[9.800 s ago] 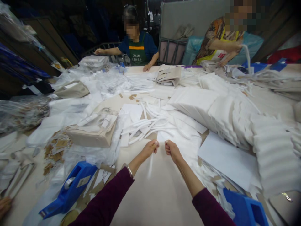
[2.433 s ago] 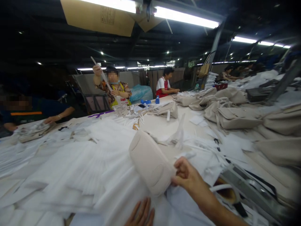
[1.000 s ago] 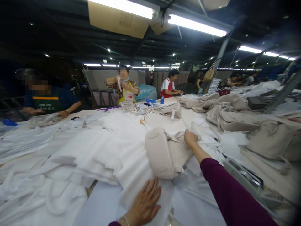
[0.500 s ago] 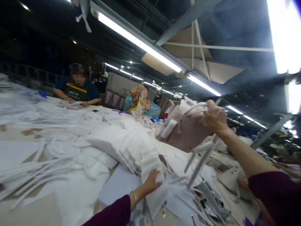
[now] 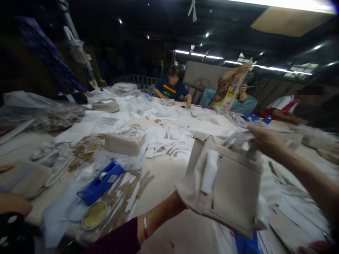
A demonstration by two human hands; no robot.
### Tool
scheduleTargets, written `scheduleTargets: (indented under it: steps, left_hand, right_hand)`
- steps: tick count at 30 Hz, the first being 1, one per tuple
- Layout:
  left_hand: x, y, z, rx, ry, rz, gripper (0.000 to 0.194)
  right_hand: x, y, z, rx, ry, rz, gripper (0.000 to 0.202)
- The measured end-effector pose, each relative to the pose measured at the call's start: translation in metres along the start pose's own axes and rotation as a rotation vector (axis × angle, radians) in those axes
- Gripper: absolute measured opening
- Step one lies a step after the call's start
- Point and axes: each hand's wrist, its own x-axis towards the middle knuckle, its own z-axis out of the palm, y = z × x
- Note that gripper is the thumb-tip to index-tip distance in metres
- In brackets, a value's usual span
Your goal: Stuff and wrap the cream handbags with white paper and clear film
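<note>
Right of the fully visible blue tape dispenser (image 5: 101, 183), a beige handbag (image 5: 234, 181) is raised over the surface (image 5: 161, 180).
The right hand (image 5: 261, 137) clamps its handles (image 5: 234, 140); the left hand (image 5: 178, 202) is mostly hidden behind its lower corner, grip unclear.

Green apron (image 5: 171, 92) on seated person: short line of pale capitals under orange stripe, blurred, perhaps "OMLUN", spelling uncertain; smaller marks below, unreadable. Yellow apron (image 5: 231, 96) on person beside: small red patch, lettering unreadable. Blue tape dispenser (image 5: 101, 182) on tabletop (image 5: 159, 173): pale label (image 5: 112, 179), print too small. Clear plastic packaging (image 5: 164, 115): dark printed lines, illegible.
</note>
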Motion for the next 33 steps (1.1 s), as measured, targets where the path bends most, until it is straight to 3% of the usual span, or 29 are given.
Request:
scheduleTargets:
  steps: [3,6,9,13,17,20,22,24,26,28,31,33]
  left_hand:
    - [-0.065,-0.021,-0.034,-0.01,0.134,-0.051,0.044]
    - [-0.102,-0.049,-0.066,-0.039,0.28,-0.124,0.044]
    - [-0.12,-0.068,-0.087,-0.126,0.366,-0.15,0.048]
    - [-0.135,-0.073,-0.1,-0.08,0.519,-0.183,0.064]
    - [-0.147,-0.071,-0.103,0.068,0.574,-0.257,0.067]
    - [-0.148,-0.063,-0.107,0.163,0.688,-0.285,0.059]
    - [-0.144,-0.053,-0.112,0.251,0.808,-0.268,0.052]
    - [-0.138,-0.039,-0.116,0.306,0.889,-0.219,0.05]
    - [-0.13,-0.026,-0.12,0.31,0.929,-0.19,0.053]
    - [-0.117,-0.015,-0.123,0.32,0.937,-0.197,0.055]
    - [-0.091,-0.003,-0.127,0.358,0.944,-0.221,0.05]
    - [-0.071,0.001,-0.128,0.343,0.929,-0.202,0.046]
  right_hand:
    - [0.008,-0.072,0.042,-0.242,-0.256,-0.079,0.021]
    - [0.017,-0.127,0.1,-0.281,-0.413,-0.17,0.026]
    - [0.02,-0.159,0.16,-0.266,-0.527,-0.228,0.029]
    - [0.014,-0.176,0.22,-0.217,-0.592,-0.274,0.031]
    - [0.007,-0.173,0.251,-0.141,-0.617,-0.325,0.038]
    - [0.009,-0.166,0.258,-0.071,-0.646,-0.385,0.05]
    - [0.008,-0.156,0.256,0.018,-0.584,-0.426,0.061]
    - [-0.001,-0.14,0.255,0.175,-0.419,-0.37,0.06]
    - [-0.027,-0.118,0.258,0.376,-0.25,-0.155,0.05]
    - [-0.068,-0.095,0.269,0.557,-0.196,0.174,0.046]
    - [-0.144,-0.067,0.292,0.744,-0.318,0.609,0.045]
    - [-0.186,-0.058,0.308,0.839,-0.421,0.724,0.042]
